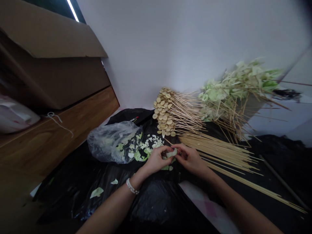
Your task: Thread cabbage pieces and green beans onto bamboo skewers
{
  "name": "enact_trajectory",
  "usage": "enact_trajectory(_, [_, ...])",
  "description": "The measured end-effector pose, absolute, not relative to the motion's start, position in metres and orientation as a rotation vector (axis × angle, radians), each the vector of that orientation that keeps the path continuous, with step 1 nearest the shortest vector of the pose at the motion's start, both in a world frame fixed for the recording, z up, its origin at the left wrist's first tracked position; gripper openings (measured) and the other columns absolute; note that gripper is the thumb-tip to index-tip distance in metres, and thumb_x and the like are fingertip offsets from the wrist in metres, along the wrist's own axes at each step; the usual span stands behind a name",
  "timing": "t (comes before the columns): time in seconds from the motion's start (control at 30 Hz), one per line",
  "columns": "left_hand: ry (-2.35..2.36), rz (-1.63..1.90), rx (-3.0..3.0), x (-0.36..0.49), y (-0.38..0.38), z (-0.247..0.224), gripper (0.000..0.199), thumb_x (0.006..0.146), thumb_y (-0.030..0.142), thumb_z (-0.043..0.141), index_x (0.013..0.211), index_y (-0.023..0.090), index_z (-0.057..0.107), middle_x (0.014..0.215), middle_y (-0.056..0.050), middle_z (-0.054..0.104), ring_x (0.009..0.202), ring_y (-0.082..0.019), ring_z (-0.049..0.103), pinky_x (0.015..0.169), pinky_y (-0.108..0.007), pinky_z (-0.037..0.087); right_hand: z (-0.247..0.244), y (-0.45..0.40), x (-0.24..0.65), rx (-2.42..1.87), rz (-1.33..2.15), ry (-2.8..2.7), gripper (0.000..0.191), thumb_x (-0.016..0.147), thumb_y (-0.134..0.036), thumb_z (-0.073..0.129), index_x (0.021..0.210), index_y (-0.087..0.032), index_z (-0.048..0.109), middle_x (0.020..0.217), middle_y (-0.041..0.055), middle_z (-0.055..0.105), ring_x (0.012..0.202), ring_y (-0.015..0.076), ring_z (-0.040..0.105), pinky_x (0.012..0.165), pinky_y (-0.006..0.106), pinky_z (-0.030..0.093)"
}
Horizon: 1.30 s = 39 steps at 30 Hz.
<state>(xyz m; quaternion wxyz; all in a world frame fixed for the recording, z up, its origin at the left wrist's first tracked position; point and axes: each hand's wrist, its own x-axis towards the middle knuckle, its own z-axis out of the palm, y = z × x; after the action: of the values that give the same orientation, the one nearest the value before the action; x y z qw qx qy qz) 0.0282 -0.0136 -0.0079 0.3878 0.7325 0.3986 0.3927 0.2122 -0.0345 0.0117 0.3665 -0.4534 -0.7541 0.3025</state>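
**As the left hand (156, 159) and right hand (190, 159) close on a pale green slice (171, 153)**

Where the fingertips of both hands meet, the slice sits clamped between them, just above a black plastic sheet (156, 208). A beaded bracelet (132, 186) circles the left wrist. Loose green pieces (148, 146) lie beside a crumpled clear plastic bag (112, 142). Farther right, bare bamboo skewers (216, 152) fan out. Beyond them lie skewers threaded with round tan slices (163, 111) and skewers of green pieces (234, 87), against a white wall (170, 42).
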Motion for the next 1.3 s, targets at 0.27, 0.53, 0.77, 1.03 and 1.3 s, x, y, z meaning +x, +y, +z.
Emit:
enact_trajectory(0.27, [0.989, 1.048, 1.939, 0.027, -0.014, 0.002, 0.023, 0.074, 0.027, 0.070, 0.097, 0.021, 0.070, 0.095, -0.007, 0.070, 0.089, -0.021, 0.061, 0.081, -0.031, 0.045, 0.014, -0.035, 0.212, -1.169, 0.650, -1.943, 0.032, 0.080, -0.019, 0.052, 0.111, -0.021, 0.060, 0.065, -0.0044, 0.055, 0.048, 0.0089, 0.043, 0.048, 0.020, 0.035])
enact_trajectory(0.53, [0.918, 1.115, 1.866, 0.027, -0.012, 0.006, 0.012, 0.077, 0.030, 0.070, 0.083, 0.020, 0.072, 0.088, -0.008, 0.069, 0.086, -0.020, 0.062, 0.079, -0.031, 0.046, 0.005, -0.034, 0.211, -1.146, 0.725, -1.962, 0.044, 0.081, -0.020, 0.054, 0.125, -0.020, 0.052, 0.073, -0.0025, 0.064, 0.049, 0.0092, 0.047, 0.049, 0.021, 0.038])
enact_trajectory(0.77, [0.882, 1.133, 1.907, 0.028, -0.013, 0.000, 0.010, 0.081, 0.025, 0.065, 0.086, 0.021, 0.073, 0.087, -0.007, 0.071, 0.084, -0.019, 0.063, 0.078, -0.030, 0.046, 0.014, -0.034, 0.213, -1.184, 0.853, -1.897, 0.018, 0.082, -0.029, 0.061, 0.098, -0.021, 0.065, 0.079, -0.0007, 0.071, 0.069, 0.0139, 0.063, 0.065, 0.025, 0.046])
enact_trajectory(1.03, [0.973, 1.209, 2.016, 0.027, -0.014, 0.000, 0.005, 0.082, 0.021, 0.061, 0.082, 0.019, 0.066, 0.080, -0.005, 0.065, 0.074, -0.016, 0.059, 0.068, -0.026, 0.045, 0.018, -0.034, 0.215, -1.230, 0.712, -1.942, 0.014, 0.088, -0.030, 0.054, 0.087, -0.021, 0.065, 0.073, -0.0020, 0.068, 0.066, 0.0126, 0.061, 0.063, 0.023, 0.042])
enact_trajectory(1.3, [1.012, 1.404, 2.032, 0.027, -0.014, 0.001, 0.004, 0.084, 0.018, 0.058, 0.082, 0.018, 0.062, 0.077, -0.002, 0.061, 0.068, -0.012, 0.056, 0.063, -0.023, 0.044, 0.014, -0.032, 0.215, -1.275, 0.595, -1.913, 0.013, 0.084, -0.026, 0.052, 0.080, -0.020, 0.063, 0.068, -0.0015, 0.064, 0.062, 0.0123, 0.058, 0.062, 0.023, 0.041])
